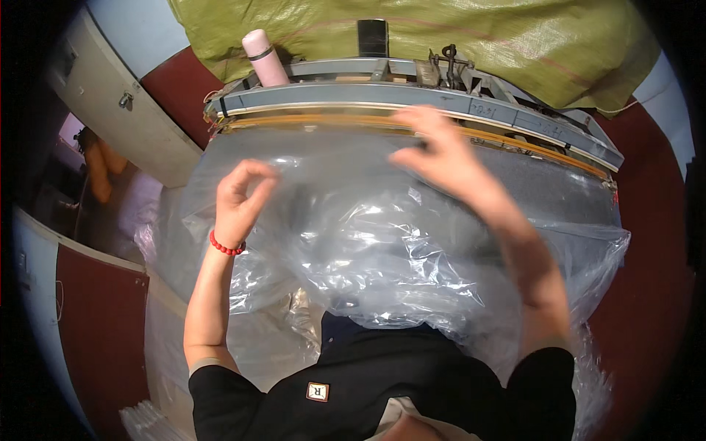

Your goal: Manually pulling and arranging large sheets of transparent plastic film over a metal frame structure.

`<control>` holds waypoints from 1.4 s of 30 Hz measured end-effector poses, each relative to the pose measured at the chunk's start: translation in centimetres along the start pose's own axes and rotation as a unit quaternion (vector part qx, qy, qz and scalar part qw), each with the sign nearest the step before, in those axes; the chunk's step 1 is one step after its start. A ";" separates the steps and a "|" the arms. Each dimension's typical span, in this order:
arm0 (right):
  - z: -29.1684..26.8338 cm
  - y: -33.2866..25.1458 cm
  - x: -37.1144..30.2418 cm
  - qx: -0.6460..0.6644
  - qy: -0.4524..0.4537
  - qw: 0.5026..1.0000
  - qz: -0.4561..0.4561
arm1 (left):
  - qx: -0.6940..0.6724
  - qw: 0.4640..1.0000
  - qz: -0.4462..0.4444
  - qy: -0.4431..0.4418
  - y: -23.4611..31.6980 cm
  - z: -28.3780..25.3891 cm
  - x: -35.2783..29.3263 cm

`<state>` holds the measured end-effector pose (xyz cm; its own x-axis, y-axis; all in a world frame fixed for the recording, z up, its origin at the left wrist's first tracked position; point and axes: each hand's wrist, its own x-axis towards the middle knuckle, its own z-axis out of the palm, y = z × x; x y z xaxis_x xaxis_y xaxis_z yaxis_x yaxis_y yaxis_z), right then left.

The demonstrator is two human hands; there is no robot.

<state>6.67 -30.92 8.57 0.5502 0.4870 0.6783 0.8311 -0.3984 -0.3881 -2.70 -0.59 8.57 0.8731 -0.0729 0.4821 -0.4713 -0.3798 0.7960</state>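
Note:
A large sheet of clear plastic film (368,235) spreads in shiny folds over the grey worktable (581,198) and down to my lap. Above its left part is my left hand (239,198), a red bead bracelet (226,247) round the wrist. Its thumb and forefinger are pinched together at the film; the exact grip is blurred. My right hand (441,151) is raised over the far part of the table, near the long metal bar (353,94). It is smeared by motion, but its thumb stands apart from the fingers, with nothing visible between them.
Along the back runs a metal frame with an orange strip (331,119) and a metal clamp (448,62). A pink flask (265,59) leans there. Behind hangs a yellow-green woven sheet (485,37). An open door (118,95) is at left; more film trails lower right.

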 end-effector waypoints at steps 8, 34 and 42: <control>4.2 3.9 -2.9 0.309 -0.140 0.904 0.262 | 0.057 0.932 -0.253 -0.255 -0.3 -3.3 -5.1; -46.2 14.0 -48.1 -0.128 0.410 0.715 0.552 | 0.281 0.727 -0.147 -0.609 -6.8 0.0 -14.2; -41.9 20.4 -47.8 -0.128 0.389 0.734 0.542 | 0.686 0.709 -0.089 0.139 -6.8 -28.1 -1.5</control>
<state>-6.04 -94.90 -5.67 0.5814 -0.7750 0.2477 -0.1575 -0.4058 -0.9003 -4.33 27.99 12.75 0.7553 0.2003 0.6241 0.3739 -0.9137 -0.1592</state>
